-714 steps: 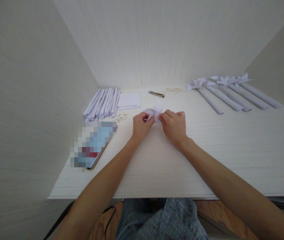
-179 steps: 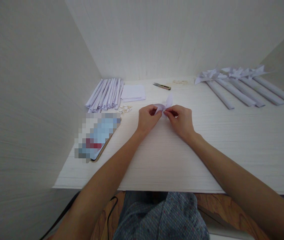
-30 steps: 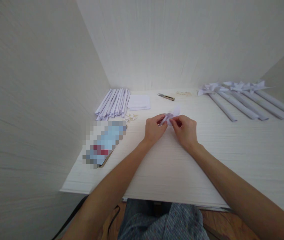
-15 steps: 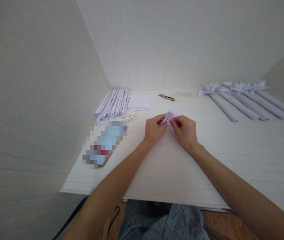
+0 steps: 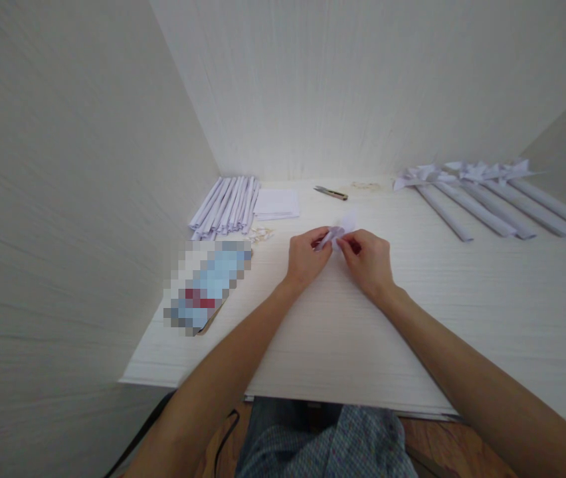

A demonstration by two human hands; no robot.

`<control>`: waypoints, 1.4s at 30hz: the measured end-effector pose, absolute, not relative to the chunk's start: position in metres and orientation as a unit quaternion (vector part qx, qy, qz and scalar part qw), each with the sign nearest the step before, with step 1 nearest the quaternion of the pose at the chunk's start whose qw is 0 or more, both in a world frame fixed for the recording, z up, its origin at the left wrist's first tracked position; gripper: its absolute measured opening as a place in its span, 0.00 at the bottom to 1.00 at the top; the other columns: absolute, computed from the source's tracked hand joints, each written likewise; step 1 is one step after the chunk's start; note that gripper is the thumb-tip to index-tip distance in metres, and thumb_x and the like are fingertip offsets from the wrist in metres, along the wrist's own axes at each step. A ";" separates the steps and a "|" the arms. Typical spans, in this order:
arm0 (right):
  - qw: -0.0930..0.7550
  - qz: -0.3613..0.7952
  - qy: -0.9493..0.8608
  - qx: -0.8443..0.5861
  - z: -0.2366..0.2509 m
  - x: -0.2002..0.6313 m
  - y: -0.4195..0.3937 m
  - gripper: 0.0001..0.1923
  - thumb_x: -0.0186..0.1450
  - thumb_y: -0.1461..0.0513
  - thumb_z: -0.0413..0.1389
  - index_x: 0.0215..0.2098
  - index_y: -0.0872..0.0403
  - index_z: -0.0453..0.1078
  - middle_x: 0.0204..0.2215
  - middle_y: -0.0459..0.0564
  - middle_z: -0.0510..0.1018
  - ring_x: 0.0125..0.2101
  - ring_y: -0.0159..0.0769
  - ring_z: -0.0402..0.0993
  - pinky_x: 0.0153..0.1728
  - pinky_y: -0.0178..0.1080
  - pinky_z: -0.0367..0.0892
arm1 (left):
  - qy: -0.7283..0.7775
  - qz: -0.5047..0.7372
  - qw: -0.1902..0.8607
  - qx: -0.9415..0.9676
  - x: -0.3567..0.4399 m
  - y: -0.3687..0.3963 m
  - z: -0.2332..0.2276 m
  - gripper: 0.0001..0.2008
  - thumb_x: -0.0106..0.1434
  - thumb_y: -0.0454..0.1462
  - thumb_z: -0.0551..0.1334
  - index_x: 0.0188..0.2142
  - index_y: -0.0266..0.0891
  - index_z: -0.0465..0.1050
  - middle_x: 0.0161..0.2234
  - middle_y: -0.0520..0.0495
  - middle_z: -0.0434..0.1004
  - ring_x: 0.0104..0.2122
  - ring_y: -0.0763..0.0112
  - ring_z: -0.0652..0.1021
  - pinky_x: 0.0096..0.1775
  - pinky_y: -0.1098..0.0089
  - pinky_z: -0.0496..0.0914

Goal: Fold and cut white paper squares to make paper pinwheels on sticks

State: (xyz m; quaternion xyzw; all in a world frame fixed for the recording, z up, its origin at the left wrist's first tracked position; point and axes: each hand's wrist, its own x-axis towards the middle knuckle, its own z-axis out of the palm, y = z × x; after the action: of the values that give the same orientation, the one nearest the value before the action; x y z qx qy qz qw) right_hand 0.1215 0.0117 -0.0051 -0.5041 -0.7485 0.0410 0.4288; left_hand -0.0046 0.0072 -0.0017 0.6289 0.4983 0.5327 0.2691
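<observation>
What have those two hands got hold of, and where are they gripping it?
A small folded paper piece, pinched between left hand and right hand at its near, lower part; its far tips stick up free.

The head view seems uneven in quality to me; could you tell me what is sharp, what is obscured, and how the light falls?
Head view: soft, even light, no glare, and only faint shadows under the left hand and right hand. The small folded paper they pinch looks slightly soft. A pixelated block hides one flat object. The desk edge bows, which suggests wide-angle distortion.
</observation>
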 end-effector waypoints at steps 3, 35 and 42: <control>0.431 0.043 -0.751 -0.498 -0.005 0.122 0.011 0.10 0.59 0.62 0.50 0.21 0.55 0.68 0.19 0.49 0.72 0.21 0.33 0.64 0.25 0.36 0.59 | 0.496 0.536 0.276 0.625 -0.005 0.007 -0.001 0.13 0.50 0.26 0.57 0.34 0.35 0.75 0.33 0.49 0.80 0.32 0.73 0.78 0.38 0.73 0.72; 0.441 0.041 -0.731 -0.518 -0.004 0.120 0.010 0.10 0.58 0.62 0.50 0.21 0.54 0.67 0.20 0.49 0.72 0.21 0.33 0.65 0.25 0.37 0.60 | 0.501 0.541 0.283 0.613 -0.004 0.005 0.001 0.13 0.50 0.27 0.58 0.35 0.35 0.75 0.33 0.47 0.80 0.32 0.72 0.78 0.38 0.70 0.73; 0.442 0.041 -0.729 -0.521 -0.004 0.120 0.010 0.10 0.58 0.62 0.50 0.20 0.54 0.66 0.19 0.48 0.72 0.21 0.33 0.64 0.25 0.37 0.60 | 0.504 0.539 0.281 0.613 -0.004 0.005 0.000 0.14 0.50 0.27 0.58 0.36 0.36 0.75 0.34 0.48 0.80 0.32 0.72 0.78 0.37 0.72 0.73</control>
State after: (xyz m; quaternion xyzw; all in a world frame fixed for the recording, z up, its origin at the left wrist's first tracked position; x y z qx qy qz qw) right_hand 0.1202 0.0100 -0.0038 -0.5209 -0.7294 0.0412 0.4416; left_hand -0.0037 0.0054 0.0004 0.6133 0.5045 0.5391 0.2806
